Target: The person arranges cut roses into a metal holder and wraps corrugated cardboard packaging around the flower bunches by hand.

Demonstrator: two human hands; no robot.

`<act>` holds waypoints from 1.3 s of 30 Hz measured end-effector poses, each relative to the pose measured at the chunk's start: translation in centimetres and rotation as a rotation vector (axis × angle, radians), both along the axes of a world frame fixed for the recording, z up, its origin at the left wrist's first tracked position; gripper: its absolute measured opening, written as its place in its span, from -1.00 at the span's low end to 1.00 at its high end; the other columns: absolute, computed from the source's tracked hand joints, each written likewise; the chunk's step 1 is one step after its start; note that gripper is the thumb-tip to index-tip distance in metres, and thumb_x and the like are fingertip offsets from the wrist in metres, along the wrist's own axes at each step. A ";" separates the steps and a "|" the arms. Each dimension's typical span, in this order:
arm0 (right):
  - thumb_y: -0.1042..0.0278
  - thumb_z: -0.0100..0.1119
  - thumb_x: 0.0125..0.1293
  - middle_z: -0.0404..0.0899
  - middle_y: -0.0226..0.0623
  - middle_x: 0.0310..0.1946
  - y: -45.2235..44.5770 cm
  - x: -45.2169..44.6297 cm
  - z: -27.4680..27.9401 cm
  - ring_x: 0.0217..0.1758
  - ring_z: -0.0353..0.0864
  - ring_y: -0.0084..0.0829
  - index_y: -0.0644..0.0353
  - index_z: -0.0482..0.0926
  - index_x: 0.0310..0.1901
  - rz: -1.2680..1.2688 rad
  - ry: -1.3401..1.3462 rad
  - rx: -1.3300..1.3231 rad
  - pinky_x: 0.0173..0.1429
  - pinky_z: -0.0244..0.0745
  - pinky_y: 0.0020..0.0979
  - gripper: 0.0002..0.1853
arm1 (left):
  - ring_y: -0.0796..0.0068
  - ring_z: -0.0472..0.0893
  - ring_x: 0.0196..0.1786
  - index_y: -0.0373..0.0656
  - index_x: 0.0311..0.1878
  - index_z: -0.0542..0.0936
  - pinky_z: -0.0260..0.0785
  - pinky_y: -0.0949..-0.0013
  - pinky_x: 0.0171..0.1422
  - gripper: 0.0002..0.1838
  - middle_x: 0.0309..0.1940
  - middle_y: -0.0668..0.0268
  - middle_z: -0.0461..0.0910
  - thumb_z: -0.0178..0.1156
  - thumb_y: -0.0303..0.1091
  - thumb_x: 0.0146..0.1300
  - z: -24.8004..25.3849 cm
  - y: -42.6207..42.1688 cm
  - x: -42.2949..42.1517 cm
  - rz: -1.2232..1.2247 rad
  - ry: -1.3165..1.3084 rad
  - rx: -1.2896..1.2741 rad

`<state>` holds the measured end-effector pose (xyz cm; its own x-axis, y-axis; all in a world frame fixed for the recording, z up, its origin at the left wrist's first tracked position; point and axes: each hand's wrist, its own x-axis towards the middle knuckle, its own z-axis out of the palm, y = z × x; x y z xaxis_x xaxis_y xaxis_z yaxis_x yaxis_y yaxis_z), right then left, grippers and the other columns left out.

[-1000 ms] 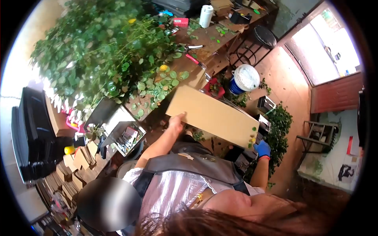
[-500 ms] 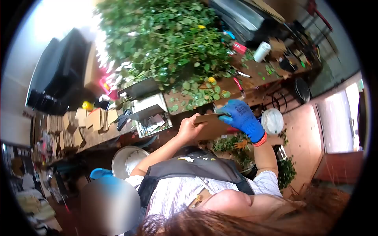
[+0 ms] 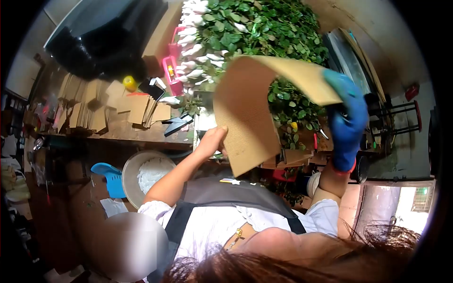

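A sheet of ribbed brown cardboard (image 3: pixel 252 113) is bent into an arch between my hands, above the bench edge. My bare left hand (image 3: pixel 213 142) grips its lower left edge. My right hand (image 3: pixel 348 111), in a blue glove, is closed on the sheet's other end, raised at the right. Behind the cardboard lies a large pile of leafy green stems (image 3: pixel 283 35), with white-wrapped flower heads (image 3: pixel 189 52) along its left side. The sheet hides part of the pile and most of the metal box at the bench edge.
Stacks of cut cardboard pieces (image 3: pixel 89 111), a yellow object (image 3: pixel 129 83) and a pink holder (image 3: pixel 172 75) are on the bench at left. Below stand a round bin (image 3: pixel 141 177) and a blue plastic item (image 3: pixel 109 179). A black-wrapped bulk (image 3: pixel 104 35) is at upper left.
The cardboard has come up from low in front of me, over the bench, and is now curved. My right hand has risen to the right. The view has turned toward the bench's left part.
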<state>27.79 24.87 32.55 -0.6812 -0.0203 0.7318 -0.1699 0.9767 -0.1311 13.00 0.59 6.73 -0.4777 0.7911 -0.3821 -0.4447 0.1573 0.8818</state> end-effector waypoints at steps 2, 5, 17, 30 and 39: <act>0.41 0.36 0.07 0.70 -0.22 -0.02 -1.4 -4.0 -0.7 0.05 0.66 -0.16 0.02 0.66 0.13 -0.034 -0.286 0.244 0.20 0.53 -0.23 -0.50 | 0.22 0.71 -0.39 -0.40 0.07 0.50 0.63 0.26 -0.42 -0.53 -0.15 0.01 0.69 -0.06 -0.08 0.52 1.3 -1.2 -2.4 -0.078 -0.333 0.178; 0.26 0.28 0.25 0.69 -0.27 -0.21 -2.9 -9.8 -3.4 -0.14 0.69 -0.17 -0.06 0.65 -0.02 0.002 -0.651 0.217 -0.04 0.57 -0.16 -0.75 | 0.13 0.75 -0.38 -0.47 0.17 0.45 0.65 0.30 -0.46 -0.43 -0.19 -0.09 0.71 -0.14 -0.03 0.54 1.0 -3.4 -5.8 -0.242 -0.867 0.328; 0.14 0.18 0.37 0.66 -0.27 -0.35 -1.3 -20.2 -23.3 -0.32 0.67 -0.16 -0.12 0.59 0.02 0.082 -0.703 0.228 -0.26 0.55 -0.16 -0.77 | 0.00 0.68 -0.32 -0.19 -0.35 0.65 0.51 0.00 -0.25 -0.56 -0.44 0.04 0.67 0.08 0.03 0.38 -10.6 -5.3 -15.2 -0.538 1.165 -0.511; 0.19 0.35 0.23 0.65 -0.13 0.06 -3.9 -17.6 -16.6 0.00 0.66 -0.13 0.08 0.55 0.23 0.230 -0.853 -0.350 0.10 0.56 -0.19 -0.48 | 0.24 -0.07 0.67 -0.20 0.58 0.13 -0.44 -0.08 0.68 -0.03 0.61 0.13 0.05 -0.02 0.35 0.32 -18.5 0.9 -13.5 -0.607 1.658 -0.183; 0.03 0.27 0.28 0.60 -0.07 0.05 -1.7 -22.7 -25.8 0.07 0.60 -0.03 0.06 0.50 0.23 -0.007 -1.277 -0.009 0.17 0.50 -0.09 -0.47 | 0.24 -0.02 0.66 -0.22 0.56 0.16 -0.41 -0.06 0.69 -0.04 0.60 0.11 0.07 -0.07 0.36 0.33 -18.6 0.8 -13.2 -0.594 1.658 -0.194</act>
<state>5.14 23.22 6.73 -0.8977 -0.0127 -0.4404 0.0859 0.9754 -0.2032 -0.23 1.37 -11.87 -0.1162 0.9915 0.0588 0.9620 0.0976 0.2550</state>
